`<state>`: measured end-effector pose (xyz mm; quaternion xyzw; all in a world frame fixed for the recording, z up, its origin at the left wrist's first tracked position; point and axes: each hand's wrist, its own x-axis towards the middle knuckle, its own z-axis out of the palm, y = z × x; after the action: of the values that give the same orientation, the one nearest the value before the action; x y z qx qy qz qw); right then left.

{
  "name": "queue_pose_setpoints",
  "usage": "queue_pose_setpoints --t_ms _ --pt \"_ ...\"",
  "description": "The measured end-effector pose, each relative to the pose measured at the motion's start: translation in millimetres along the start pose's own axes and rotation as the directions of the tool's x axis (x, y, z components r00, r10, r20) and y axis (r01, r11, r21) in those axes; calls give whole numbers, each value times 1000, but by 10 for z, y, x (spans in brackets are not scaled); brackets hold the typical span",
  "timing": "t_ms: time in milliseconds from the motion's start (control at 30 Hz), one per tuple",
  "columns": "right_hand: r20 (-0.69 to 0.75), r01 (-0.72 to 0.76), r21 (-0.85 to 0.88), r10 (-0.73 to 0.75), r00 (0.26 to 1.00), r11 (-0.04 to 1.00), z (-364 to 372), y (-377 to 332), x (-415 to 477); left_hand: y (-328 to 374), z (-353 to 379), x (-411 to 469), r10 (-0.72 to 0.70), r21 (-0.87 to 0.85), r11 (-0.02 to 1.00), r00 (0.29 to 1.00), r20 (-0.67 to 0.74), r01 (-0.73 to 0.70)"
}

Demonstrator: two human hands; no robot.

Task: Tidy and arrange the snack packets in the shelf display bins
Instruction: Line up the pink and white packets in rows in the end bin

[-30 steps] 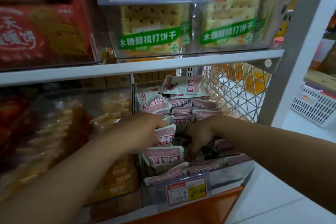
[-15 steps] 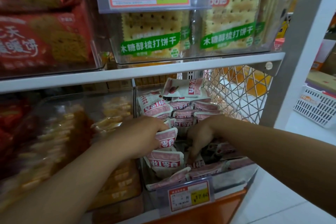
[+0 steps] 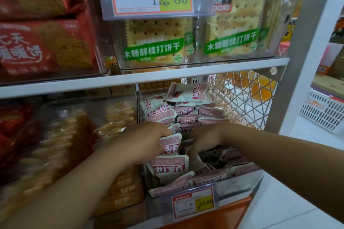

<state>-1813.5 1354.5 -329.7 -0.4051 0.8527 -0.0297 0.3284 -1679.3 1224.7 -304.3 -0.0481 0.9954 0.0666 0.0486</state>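
Note:
A clear plastic bin [image 3: 240, 182] on the lower shelf holds several pink-and-white snack packets [image 3: 168, 165], some standing in a row, others lying loose. My left hand [image 3: 143, 143] curls over the left side of the row and grips an upright pink packet [image 3: 172, 145] by its top edge. My right hand [image 3: 204, 140] reaches down into the middle of the bin, its fingers buried among the packets, so what they hold is hidden. More packets [image 3: 188, 92] are piled at the back of the bin.
A price tag [image 3: 193, 203] hangs on the bin's front. To the left stands a bin of yellow-orange packets [image 3: 121, 188]. The shelf above carries cracker packs [image 3: 158, 42] and red biscuit bags [image 3: 42, 46]. A wire mesh panel [image 3: 242, 98] closes the right side; a white basket [image 3: 323, 111] sits beyond.
Both hands stay in the same bin with little movement; the view has shifted slightly so that the shelves sit lower in the frame.

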Motion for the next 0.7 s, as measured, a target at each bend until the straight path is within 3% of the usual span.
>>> queue_pose_setpoints --t_ms 133,233,333,467,500,600,700 --pt "-271 75 1 -72 960 997 -75 20 -272 -23 13 13 3 7 1000 1000 4 -3" --pt "-498 155 270 -1 867 950 -172 65 -539 -25 17 18 1 27 1000 1000 -3 -1" --pt "-655 334 518 114 747 787 -162 41 -696 -9 6 0 2 18 1000 1000 -7 -2" --pt "-769 587 626 281 574 514 -128 -79 -618 -2 -1 -5 7 11 1000 1000 -8 -6" --pt "-755 630 654 309 578 419 -150 -117 -563 1 0 -4 6 15 1000 1000 -10 -6" --pt "-630 636 765 322 707 101 -266 -275 -359 8 0 -1 12 39 999 1000 -15 -11" --pt "-525 534 844 262 809 43 -391 -385 -139 3 3 -1 23 66 998 999 -27 -21"
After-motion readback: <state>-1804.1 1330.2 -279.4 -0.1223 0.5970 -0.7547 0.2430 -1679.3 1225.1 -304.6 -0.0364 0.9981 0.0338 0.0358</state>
